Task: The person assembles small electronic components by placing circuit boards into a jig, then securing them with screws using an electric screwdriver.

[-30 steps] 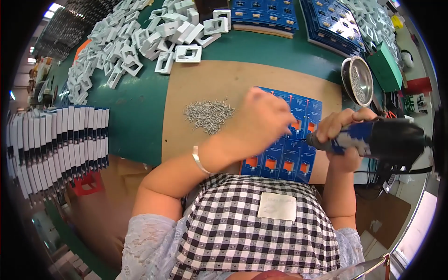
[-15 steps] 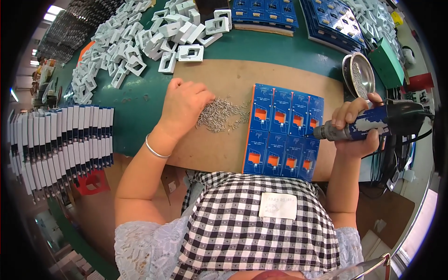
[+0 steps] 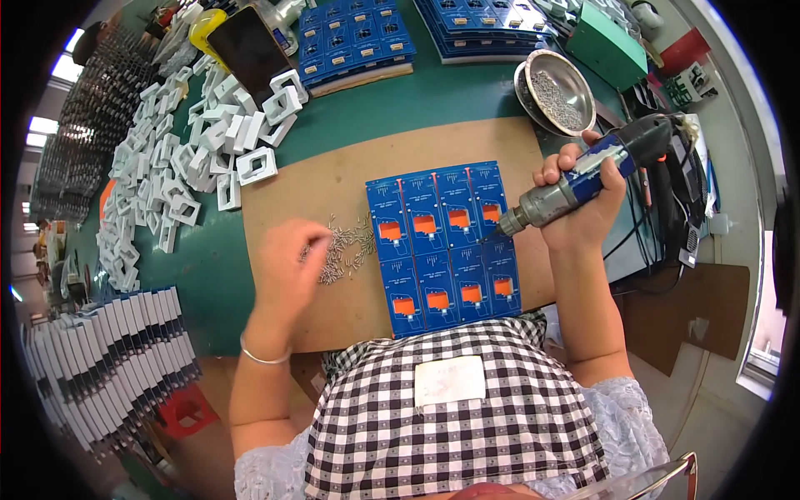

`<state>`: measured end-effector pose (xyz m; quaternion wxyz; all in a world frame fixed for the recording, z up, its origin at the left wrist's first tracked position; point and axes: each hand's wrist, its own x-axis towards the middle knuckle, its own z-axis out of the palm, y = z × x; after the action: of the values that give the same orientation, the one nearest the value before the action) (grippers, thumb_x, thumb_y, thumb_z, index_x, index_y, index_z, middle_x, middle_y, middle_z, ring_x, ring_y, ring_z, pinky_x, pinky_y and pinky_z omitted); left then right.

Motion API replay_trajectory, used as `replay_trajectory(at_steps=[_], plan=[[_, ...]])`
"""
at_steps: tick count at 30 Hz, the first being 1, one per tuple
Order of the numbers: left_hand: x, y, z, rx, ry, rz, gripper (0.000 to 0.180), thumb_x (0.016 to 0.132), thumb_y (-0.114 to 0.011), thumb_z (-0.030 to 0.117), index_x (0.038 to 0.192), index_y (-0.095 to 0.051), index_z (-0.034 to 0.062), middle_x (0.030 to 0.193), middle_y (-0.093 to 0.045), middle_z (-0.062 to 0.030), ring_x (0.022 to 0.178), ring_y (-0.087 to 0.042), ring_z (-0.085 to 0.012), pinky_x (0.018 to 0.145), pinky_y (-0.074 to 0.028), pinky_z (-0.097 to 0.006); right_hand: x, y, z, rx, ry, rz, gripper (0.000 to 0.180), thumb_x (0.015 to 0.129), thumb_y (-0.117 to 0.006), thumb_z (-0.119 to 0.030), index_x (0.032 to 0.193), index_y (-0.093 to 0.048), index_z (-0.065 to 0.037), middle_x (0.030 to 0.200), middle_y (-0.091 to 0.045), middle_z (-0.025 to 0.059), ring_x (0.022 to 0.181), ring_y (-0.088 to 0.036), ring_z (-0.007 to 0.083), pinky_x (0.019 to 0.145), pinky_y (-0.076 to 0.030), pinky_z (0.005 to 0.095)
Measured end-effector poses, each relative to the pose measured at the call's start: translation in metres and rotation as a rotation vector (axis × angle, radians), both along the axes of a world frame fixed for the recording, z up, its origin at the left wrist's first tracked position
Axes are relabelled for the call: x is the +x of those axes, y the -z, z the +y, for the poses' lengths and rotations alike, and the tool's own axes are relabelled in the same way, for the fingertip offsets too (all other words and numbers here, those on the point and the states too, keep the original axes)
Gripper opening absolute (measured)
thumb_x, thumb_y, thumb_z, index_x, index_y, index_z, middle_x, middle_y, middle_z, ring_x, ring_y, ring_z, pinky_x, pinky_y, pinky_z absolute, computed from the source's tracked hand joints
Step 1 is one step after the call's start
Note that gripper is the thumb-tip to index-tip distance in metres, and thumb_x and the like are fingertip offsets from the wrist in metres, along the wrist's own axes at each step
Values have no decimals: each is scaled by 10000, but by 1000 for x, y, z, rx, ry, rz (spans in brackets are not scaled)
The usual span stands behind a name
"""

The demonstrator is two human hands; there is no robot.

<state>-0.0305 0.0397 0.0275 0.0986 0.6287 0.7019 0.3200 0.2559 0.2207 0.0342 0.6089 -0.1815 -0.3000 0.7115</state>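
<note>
An electric screwdriver (image 3: 560, 195), blue and grey with worn paint, is in my right hand (image 3: 593, 200), fingers wrapped round its body. Its tip points down-left at a blue circuit board panel (image 3: 450, 257) with orange showing through its cutouts; whether it touches the panel I cannot tell. Left of the panel lies a loose pile of small silver screws (image 3: 340, 255). My left hand (image 3: 287, 262) is over the pile's left side, slightly blurred, fingers curled toward the thumb. Anything pinched there is too small or hidden to make out.
A brown board (image 3: 333, 179) lies under the work on a green table. White plastic frames (image 3: 175, 162) heap at the left. Blue panels stack at the back (image 3: 354, 42). A metal bowl (image 3: 560, 93) holds screws at the right, near a green box (image 3: 607, 48).
The view has shifted and turned, so the table contents appear moved. My left hand stays by the screws, its fingers now curled toward the thumb. The screwdriver remains in my right hand over the panel.
</note>
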Motion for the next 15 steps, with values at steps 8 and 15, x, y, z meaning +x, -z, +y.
replay_trajectory(at_steps=[8,15], plan=[[75,6,40,125,314,-110,149,754,-736,32,876,-662,72,852,-666,-68,826,-619,-258,787,-466,-363,-12,-23,-20,105,-76,74,441,894,-553,-382,1215,-441,-100,810,-557,92,669,-586,221,644,-511,388],[86,16,49,191,299,70,200,694,-776,58,846,-655,103,845,-618,-27,831,-574,-240,778,-430,-365,-7,-23,-27,148,-63,2,495,885,-567,-420,1245,-433,-109,808,-524,64,669,-565,205,651,-481,376]])
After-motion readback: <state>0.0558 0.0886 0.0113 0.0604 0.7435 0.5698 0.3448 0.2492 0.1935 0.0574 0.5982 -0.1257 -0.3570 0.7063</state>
